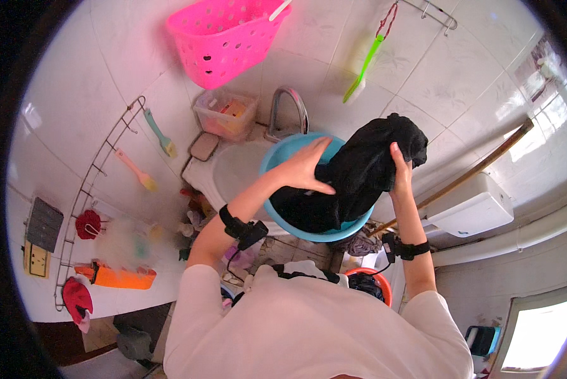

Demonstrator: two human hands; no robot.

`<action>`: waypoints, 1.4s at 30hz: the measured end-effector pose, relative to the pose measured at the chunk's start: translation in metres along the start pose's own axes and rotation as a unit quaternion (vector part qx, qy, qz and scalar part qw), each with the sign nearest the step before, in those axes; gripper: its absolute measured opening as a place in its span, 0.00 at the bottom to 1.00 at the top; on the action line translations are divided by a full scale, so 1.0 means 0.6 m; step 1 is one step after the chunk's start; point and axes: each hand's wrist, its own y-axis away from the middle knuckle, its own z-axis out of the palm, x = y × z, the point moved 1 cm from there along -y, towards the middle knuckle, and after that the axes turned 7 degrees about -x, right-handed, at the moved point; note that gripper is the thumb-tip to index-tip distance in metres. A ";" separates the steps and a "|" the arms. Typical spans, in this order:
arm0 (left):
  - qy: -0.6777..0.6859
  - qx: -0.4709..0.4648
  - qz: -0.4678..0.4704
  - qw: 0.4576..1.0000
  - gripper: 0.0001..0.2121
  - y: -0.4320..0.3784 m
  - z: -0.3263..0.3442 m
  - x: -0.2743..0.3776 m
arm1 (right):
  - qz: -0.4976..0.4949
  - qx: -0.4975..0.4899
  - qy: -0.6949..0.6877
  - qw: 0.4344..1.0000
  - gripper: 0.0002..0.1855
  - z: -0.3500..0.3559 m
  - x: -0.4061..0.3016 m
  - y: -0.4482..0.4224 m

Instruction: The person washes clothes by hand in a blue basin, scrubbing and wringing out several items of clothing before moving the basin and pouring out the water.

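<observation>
A black cloth garment (pixel 359 175) is partly lifted out of a light blue plastic basin (pixel 290 142); its lower part lies in the basin. My right hand (pixel 402 170) grips the bunched upper end at the basin's right, thumb on the near side. My left hand (pixel 307 166) is over the basin at the garment's left side, thumb and fingers spread apart; the thumb tip meets or overlaps the cloth. The basin rests on a white washbasin (pixel 236 166), in front of a curved chrome faucet (pixel 288 111).
Behind the washbasin stands a clear plastic box (pixel 226 116). On the tiled wall hang a pink perforated basket (pixel 226 42), a green brush (pixel 366 66) and a wire rack (pixel 94 166) with small brushes. A wooden stick (pixel 477 168) leans by a white cistern (pixel 473 208). Below is a red-orange bucket (pixel 385 284).
</observation>
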 end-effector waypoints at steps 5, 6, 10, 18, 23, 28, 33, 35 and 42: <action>0.384 0.037 -0.182 0.905 0.40 -0.116 -0.026 0.025 | -0.138 -0.196 0.274 0.932 0.31 0.036 0.024 0.007; 0.330 -0.075 -0.124 0.933 0.31 -0.135 -0.046 0.066 | -0.221 -0.215 0.429 0.849 0.38 0.035 0.009 0.009; 0.296 -0.054 -0.130 0.945 0.29 -0.134 -0.049 0.069 | -0.310 -0.280 0.526 0.741 0.42 0.046 -0.035 -0.001; 0.206 0.022 -0.039 0.977 0.32 -0.133 -0.097 0.071 | -0.332 -0.358 0.531 0.692 0.41 0.041 -0.080 -0.017; 0.104 0.025 0.033 0.994 0.33 -0.144 -0.173 0.053 | -0.395 -0.336 0.549 0.656 0.36 0.021 -0.126 -0.037; 0.213 0.087 0.030 0.973 0.29 -0.160 -0.184 0.071 | -0.306 -0.351 0.528 0.710 0.31 0.026 -0.131 -0.042; 0.385 0.165 -0.037 0.907 0.30 -0.158 -0.167 0.070 | -0.094 -0.323 0.339 0.878 0.31 0.044 -0.109 -0.038; 0.380 0.165 -0.040 0.909 0.32 -0.157 -0.155 0.070 | -0.117 -0.327 0.343 0.873 0.29 0.061 -0.100 -0.033; 0.412 0.240 -0.048 0.878 0.32 -0.144 -0.170 0.079 | -0.452 -0.220 0.593 0.629 0.20 0.025 -0.196 -0.060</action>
